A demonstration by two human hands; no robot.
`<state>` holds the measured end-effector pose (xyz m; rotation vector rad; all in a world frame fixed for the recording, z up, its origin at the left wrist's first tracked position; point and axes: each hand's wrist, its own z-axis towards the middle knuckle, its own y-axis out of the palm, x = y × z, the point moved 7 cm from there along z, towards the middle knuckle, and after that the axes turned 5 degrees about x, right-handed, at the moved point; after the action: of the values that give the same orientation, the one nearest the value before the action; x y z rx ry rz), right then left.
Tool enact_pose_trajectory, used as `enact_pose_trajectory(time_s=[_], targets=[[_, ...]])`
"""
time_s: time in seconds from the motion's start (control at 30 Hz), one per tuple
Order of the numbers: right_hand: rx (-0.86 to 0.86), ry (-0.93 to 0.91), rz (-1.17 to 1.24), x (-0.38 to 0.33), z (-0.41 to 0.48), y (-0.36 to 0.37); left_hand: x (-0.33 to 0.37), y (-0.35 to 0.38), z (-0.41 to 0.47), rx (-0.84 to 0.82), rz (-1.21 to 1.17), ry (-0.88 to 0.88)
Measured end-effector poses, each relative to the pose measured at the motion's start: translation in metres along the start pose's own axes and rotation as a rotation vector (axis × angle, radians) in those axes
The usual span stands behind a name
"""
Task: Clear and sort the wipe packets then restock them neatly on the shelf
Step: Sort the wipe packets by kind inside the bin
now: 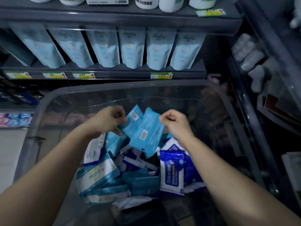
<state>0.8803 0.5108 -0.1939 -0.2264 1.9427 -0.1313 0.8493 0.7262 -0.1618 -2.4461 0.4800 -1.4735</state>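
Gripping light-blue packet point(132, 122) in left hand point(106, 119); pinching second blue packet point(147, 134) in right hand point(175, 123); hovering over clear bin point(48, 101), mixed wipe packets point(171, 170) lying below both hands.

The clear bin point(48, 101) is standing in front of the shelf point(104, 74); a row of pouches point(130, 48) is sitting upright on that shelf, behind the bin; wipe packets point(104, 178) are lying piled inside the bin; the alcohol wipe pack point(171, 172) is lying at the pile's right side; two packets point(146, 132) are being held above the pile, toward the bin's far wall; the left hand point(107, 119) is at their left and the right hand point(175, 123) at their right.
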Motion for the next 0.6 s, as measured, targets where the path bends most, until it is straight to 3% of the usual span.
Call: enact_pose_trajectory(time_s=[0.1, 0.13, 0.2, 0.27, 0.3, 0.33, 0.4, 0.5, 0.6], targets=[[0.332, -0.129, -0.142, -0.008, 0.007, -0.033, -0.008, 0.026, 0.003, 0.129, -0.42, -0.139], [0.422, -0.195, -0.241, -0.011, 0.005, -0.042, -0.017, 0.039, 0.005, 0.166, -0.42, -0.158], [0.484, -0.323, -0.51, -0.016, -0.005, -0.045, -0.034, 0.066, 0.012, 0.171, -0.036, -0.097], [0.396, -0.565, -0.823, -0.021, -0.018, -0.024, -0.05, 0.09, 0.018, 0.069, 0.406, -0.007], [0.272, -0.673, -0.928, -0.019, -0.023, -0.009, -0.052, 0.096, 0.019, 0.037, 0.547, 0.029], [0.094, -0.708, -1.001, -0.012, -0.026, 0.006, -0.054, 0.099, 0.021, 0.03, 0.656, 0.066], [-0.193, -0.599, -1.127, 0.011, -0.027, 0.024, -0.049, 0.095, 0.019, 0.034, 0.797, 0.116], [-0.221, -0.524, -1.253, 0.024, -0.021, 0.034, -0.05, 0.067, 0.014, 0.119, 1.0, 0.183], [-0.216, -0.658, -1.201, 0.017, -0.03, 0.055, -0.068, 0.053, 0.004, -0.008, 1.13, 0.156]])
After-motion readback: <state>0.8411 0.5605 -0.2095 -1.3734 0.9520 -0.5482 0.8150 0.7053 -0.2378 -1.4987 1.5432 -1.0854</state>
